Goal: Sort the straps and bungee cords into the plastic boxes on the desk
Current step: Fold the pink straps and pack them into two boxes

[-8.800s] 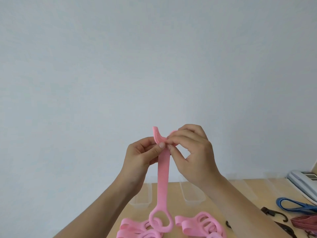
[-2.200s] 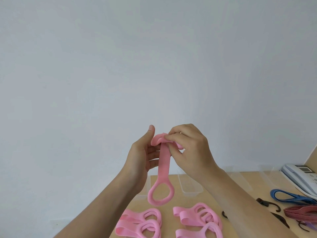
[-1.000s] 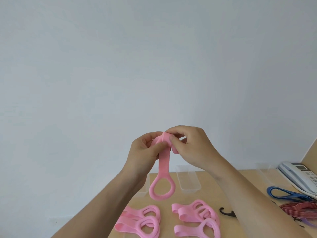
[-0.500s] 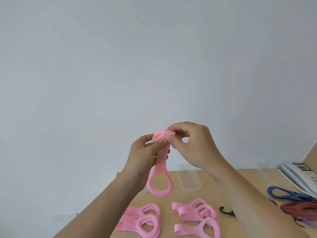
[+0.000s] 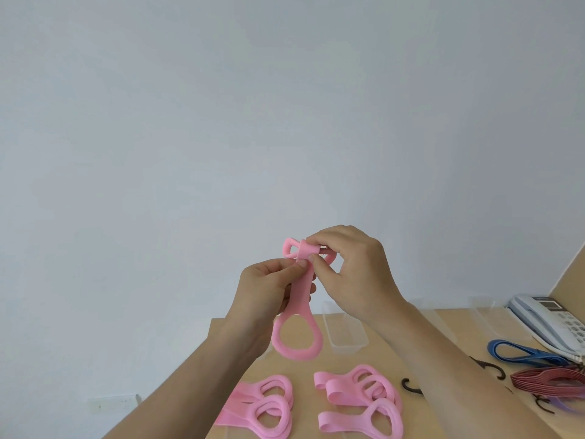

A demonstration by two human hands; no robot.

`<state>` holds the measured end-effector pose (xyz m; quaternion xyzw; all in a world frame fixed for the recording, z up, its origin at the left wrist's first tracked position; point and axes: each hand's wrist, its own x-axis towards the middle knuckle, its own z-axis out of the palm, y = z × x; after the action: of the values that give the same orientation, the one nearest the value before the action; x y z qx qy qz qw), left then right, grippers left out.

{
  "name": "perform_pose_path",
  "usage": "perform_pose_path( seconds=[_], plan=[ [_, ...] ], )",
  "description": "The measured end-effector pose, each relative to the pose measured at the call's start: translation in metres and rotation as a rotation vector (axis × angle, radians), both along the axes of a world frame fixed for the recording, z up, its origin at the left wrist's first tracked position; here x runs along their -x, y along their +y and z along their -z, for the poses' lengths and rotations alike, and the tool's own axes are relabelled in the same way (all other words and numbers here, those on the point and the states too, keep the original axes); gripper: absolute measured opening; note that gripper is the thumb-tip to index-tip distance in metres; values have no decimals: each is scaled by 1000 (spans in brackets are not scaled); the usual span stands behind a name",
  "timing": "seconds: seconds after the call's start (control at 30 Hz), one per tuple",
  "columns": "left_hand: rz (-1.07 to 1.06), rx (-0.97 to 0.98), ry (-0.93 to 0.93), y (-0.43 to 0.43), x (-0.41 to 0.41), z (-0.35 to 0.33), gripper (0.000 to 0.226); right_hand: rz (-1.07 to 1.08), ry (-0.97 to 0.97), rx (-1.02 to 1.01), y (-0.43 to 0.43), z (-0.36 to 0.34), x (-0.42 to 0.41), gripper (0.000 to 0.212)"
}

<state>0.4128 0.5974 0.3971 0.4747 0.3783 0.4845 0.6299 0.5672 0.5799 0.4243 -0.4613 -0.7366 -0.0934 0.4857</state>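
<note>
My left hand [image 5: 266, 293] and right hand [image 5: 357, 270] pinched one soft pink loop-ended strap [image 5: 302, 294]; the clear rectangular plastic box [image 5: 348, 343] looked empty, so sorting seemed barely begun.

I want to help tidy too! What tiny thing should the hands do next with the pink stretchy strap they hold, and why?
Probably fold the pink stretchy strap one turn further down. The right hand pinches a small folded bundle at its top, the left hand pinches just below, and the rest hangs loose. Bundled, it may fit the clear plastic box better.
</note>
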Motion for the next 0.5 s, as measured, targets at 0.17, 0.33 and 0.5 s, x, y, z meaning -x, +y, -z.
perform_pose_path(
  seconds=[0.17, 0.33, 0.5],
  plan=[
    [40, -36, 22, 1, 3, -1, 18, 26, -43, -74, 2, 4, -1, 20],
    [73, -17, -47, 4, 4, -2, 24, 40, -131, -155, 3, 8, -4, 18],
    [75, 39, -157, 4, 1, -8, 25, 6, -158, -203, 3, 10, -4, 21]
  ],
)
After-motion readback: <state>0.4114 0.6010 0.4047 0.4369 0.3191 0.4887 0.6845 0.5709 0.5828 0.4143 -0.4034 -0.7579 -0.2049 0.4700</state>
